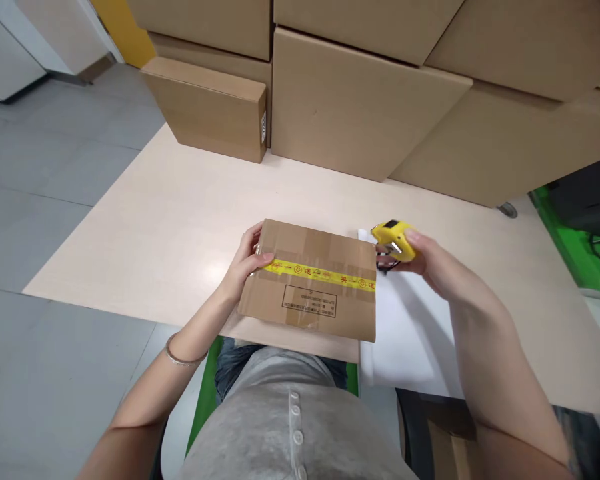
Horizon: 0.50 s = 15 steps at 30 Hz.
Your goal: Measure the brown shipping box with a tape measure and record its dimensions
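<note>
A brown cardboard box (310,260) with a strip of yellow printed tape across its top lies near the table's front edge. My left hand (245,267) grips its left end, thumb on the yellow tape and fingers round the far side. Just off the box's right end, my right hand (423,257) is closed round a yellow tape measure (395,240) with black parts. A dark cord hangs below the tape measure. Under my right hand lies a white sheet (415,333), partly covered by my forearm. What the box contains is hidden.
Large cardboard boxes (350,107) are stacked along the back of the pale table (145,233). A flatter carton (215,107) stands at the back left. Dark equipment (585,200) and a green surface (565,247) are at the far right. Grey floor (45,220) lies left of the table.
</note>
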Available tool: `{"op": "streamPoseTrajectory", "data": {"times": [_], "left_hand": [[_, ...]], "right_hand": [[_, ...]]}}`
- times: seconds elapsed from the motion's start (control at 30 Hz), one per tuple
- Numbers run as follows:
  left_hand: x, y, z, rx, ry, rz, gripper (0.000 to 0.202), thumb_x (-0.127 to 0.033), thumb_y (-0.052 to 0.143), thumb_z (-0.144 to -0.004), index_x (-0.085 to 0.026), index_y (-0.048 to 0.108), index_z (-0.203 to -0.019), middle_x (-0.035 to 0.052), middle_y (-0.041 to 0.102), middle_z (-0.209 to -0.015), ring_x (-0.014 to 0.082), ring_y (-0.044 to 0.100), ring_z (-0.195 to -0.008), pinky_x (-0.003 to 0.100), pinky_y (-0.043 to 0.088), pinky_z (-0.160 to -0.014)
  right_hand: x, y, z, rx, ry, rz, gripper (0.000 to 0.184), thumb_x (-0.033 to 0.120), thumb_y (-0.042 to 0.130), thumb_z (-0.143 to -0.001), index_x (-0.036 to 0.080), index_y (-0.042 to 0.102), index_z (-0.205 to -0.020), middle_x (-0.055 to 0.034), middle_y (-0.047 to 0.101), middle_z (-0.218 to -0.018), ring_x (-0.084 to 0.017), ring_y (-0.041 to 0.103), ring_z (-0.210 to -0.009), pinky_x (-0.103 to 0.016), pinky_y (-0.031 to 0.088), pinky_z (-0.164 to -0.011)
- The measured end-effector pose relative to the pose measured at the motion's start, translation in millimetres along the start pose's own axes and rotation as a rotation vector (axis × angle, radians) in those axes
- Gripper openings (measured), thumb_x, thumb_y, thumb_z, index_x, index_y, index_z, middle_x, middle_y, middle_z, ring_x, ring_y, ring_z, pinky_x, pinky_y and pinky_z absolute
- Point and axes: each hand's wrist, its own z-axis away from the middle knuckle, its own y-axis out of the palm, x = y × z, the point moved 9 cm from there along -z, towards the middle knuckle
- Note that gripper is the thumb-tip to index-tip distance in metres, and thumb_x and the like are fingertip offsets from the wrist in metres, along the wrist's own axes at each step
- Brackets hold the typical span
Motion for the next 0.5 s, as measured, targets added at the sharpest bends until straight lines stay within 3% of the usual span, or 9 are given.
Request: {"op": "streamPoseTrajectory", "data": {"times": [0.1, 0.2, 0.33, 0.43, 0.5], "left_hand": [[-8.8, 3.0, 0.3, 0.031, 0.087, -0.017, 0.069, -0.046, 0.087, -0.074, -0.030, 0.065, -0.137, 0.0067, 0.064, -0.147, 0.0379, 0.054, -0.142, 0.051, 0.045, -0.119], [-40.7, 5.3, 3.3, 0.042, 0.329, -0.067, 0.076, -0.052, 0.094, -0.066, -0.031, 0.068, -0.133, 0.0074, 0.064, -0.146, 0.0388, 0.054, -0.143, 0.054, 0.045, -0.121], [-85.8, 13.2, 20.4, 0.090, 0.717, -0.258, 0.061, -0.049, 0.096, -0.066, -0.032, 0.069, -0.117, 0.0065, 0.069, -0.134, 0.0411, 0.050, -0.152, 0.065, 0.027, -0.133], [-94.7, 20.3, 32.3, 0.158, 0.822, -0.392, 0.045, -0.047, 0.092, -0.073, -0.031, 0.068, -0.107, 0.0071, 0.068, -0.134, 0.0416, 0.048, -0.155, 0.070, 0.023, -0.133], [-93.2, 25.3, 37.6, 0.216, 0.835, -0.428, 0.038, -0.047, 0.088, -0.077, -0.030, 0.069, -0.105, 0.0085, 0.068, -0.134, 0.0418, 0.046, -0.156, 0.070, 0.025, -0.132]], "right_hand": [[-10.9, 3.6, 18.1, -0.086, 0.089, -0.115, 0.056, 0.076, 0.068, -0.086, 0.030, 0.074, -0.118, -0.0072, 0.075, -0.126, -0.028, 0.076, -0.104, -0.042, 0.066, -0.085], [15.1, 3.0, 33.1, -0.150, -0.066, -0.201, 0.055, 0.073, 0.072, -0.084, 0.033, 0.072, -0.122, -0.0062, 0.073, -0.138, -0.031, 0.073, -0.119, -0.049, 0.064, -0.099], [43.7, 2.7, 40.5, -0.140, -0.200, -0.280, 0.051, 0.067, 0.076, -0.082, 0.037, 0.074, -0.124, -0.0034, 0.075, -0.138, -0.035, 0.064, -0.137, -0.056, 0.057, -0.112], [49.1, -1.7, 37.4, -0.170, -0.213, -0.321, 0.045, 0.062, 0.076, -0.080, 0.036, 0.079, -0.117, -0.0043, 0.081, -0.122, -0.035, 0.070, -0.126, -0.055, 0.057, -0.110], [53.1, -8.1, 36.0, -0.210, -0.235, -0.341, 0.042, 0.058, 0.073, -0.081, 0.033, 0.079, -0.113, -0.0060, 0.081, -0.117, -0.033, 0.074, -0.112, -0.052, 0.061, -0.097]]}}
